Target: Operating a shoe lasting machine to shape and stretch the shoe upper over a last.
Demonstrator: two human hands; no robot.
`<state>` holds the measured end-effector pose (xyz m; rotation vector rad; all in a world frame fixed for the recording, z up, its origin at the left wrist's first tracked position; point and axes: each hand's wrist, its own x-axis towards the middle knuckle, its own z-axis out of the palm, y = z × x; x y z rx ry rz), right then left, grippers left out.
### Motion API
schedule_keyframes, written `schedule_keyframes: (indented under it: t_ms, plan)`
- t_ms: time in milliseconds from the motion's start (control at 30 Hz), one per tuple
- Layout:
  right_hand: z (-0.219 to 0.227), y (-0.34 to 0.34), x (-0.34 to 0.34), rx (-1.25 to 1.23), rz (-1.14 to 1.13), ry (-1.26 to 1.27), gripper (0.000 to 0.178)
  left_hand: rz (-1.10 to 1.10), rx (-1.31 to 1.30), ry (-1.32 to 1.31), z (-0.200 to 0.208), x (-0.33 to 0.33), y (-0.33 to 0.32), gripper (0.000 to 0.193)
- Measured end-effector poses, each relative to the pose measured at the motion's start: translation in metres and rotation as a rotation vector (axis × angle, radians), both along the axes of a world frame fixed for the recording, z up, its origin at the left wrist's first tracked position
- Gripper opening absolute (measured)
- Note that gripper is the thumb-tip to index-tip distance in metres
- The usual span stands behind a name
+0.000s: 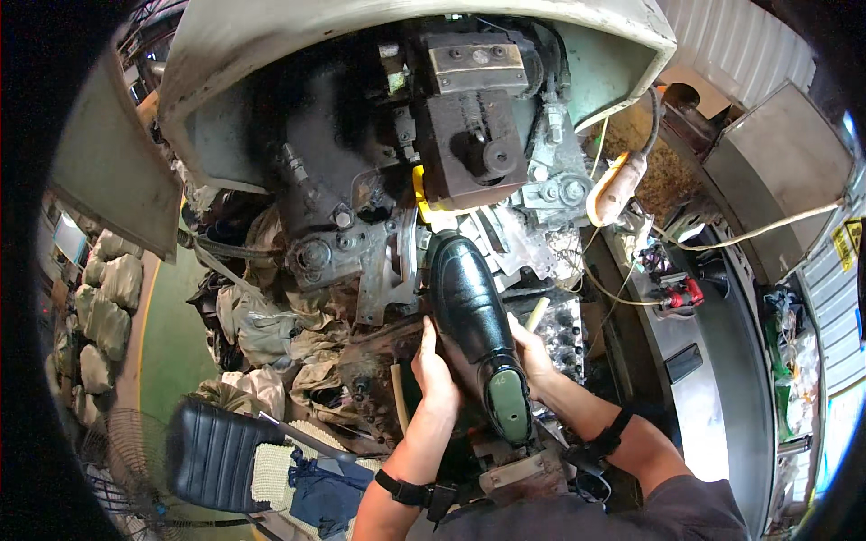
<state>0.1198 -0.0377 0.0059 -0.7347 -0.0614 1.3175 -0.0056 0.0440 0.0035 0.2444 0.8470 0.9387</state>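
A glossy black leather shoe [471,302] sits on a green shoe last [508,404], whose flat heel end faces me. Its toe points away from me and reaches the metal jaws of a large machine [474,149]. My left hand [436,371] presses along the shoe's left side, fingers stretched forward. On the other side my right hand [534,358] grips near the heel, its fingers partly hidden by the shoe. Below the heel is a worn metal block [519,476] of the machine.
A lit work lamp [615,187] hangs right of the machine head. Along the right runs a metal bench [699,406] with a phone [684,362] and a red tool [683,296]. Crumpled cloth [257,329] piles up at the left, above a black chair [216,455].
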Motion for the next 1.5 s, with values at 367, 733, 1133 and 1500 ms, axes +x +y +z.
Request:
schedule_keyframes:
  t_ms: [367,733,1133,1500]
  plan:
    - [-0.016,-0.001,0.004,0.056,-0.13,-0.078,0.043,-0.007,0.101,0.076,0.001,-0.002,0.0,0.046]
    - [0.002,-0.06,0.026,-0.249,-0.065,-0.347,0.041,0.026,0.977,1.023,-0.219,-0.203,0.037,0.057]
    - [0.014,-0.077,0.026,-0.299,-0.093,-0.552,0.079,0.309,0.736,1.172,-0.148,-0.202,0.02,0.049]
    - [0.003,-0.112,0.06,-0.411,0.071,-1.568,0.051,-0.183,0.988,0.219,0.027,-0.052,-0.057,0.048]
